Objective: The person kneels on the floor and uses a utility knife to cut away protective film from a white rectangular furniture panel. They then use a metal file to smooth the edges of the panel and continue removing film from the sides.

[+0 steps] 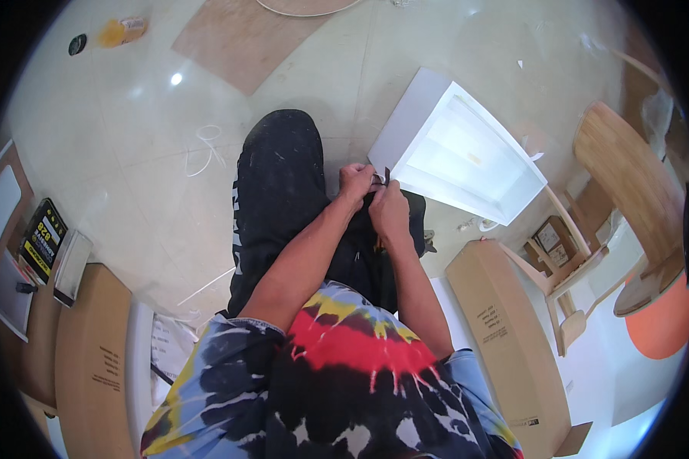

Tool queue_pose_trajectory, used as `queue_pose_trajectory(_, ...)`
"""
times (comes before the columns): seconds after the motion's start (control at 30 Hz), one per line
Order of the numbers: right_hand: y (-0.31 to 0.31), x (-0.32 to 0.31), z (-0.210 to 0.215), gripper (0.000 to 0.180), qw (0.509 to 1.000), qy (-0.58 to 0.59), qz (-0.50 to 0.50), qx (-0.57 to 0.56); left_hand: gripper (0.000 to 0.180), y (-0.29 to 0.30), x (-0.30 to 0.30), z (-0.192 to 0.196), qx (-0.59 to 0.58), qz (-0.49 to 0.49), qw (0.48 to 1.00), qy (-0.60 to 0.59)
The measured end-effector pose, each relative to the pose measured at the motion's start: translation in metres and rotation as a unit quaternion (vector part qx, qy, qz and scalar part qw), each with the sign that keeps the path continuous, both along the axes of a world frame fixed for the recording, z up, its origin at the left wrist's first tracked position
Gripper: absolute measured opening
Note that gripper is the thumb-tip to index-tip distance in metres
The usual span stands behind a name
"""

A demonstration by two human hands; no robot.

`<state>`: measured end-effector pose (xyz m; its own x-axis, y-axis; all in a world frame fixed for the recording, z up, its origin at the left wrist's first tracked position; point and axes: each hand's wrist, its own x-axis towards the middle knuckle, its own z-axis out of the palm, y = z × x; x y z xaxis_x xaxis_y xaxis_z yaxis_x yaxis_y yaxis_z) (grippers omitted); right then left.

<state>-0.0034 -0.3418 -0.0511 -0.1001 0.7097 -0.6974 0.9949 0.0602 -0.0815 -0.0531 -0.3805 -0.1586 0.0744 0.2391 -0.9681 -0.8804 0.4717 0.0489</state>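
My left hand [356, 183] and my right hand [390, 208] are close together above my knees. Both have their fingers closed in a pinch. Between them shows a small dark strip [387, 176], its end standing up from my right fingertips. My left fingers are bent round something small that I cannot make out. Just beyond my hands, a white open box-shaped cabinet [413, 118] lies tilted on the floor, its near corner right beside my fingertips. A small pale label-like patch [475, 158] shows inside it.
Cardboard boxes [505, 336] lie to my right and left. A wooden chair [628, 168] stands at the right, near an orange round seat [662, 321]. A brown board [245, 38], a loose white cord [205, 151] and an orange-tinted bottle [121, 32] lie on the tiled floor.
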Motion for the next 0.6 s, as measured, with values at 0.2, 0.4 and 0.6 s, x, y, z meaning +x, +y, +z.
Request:
queue_pose_trajectory(0.2, 0.007, -0.002, 0.001, 0.025, 1.0, -0.001, 0.015, -0.019, 0.015, -0.002, -0.004, -0.005, 0.022, -0.022, 0.999, 0.008)
queue_pose_trajectory(0.4, 0.003, -0.004, 0.003, 0.026, 1.0, -0.003, -0.002, -0.011, 0.015, 0.0, -0.003, -0.005, 0.018, -0.009, 1.0, 0.001)
queue_pose_trajectory(0.6, 0.006, -0.002, -0.005, 0.025, 1.0, 0.009, 0.006, -0.011, 0.015, -0.009, 0.004, -0.016, 0.009, -0.098, 0.995, 0.03)
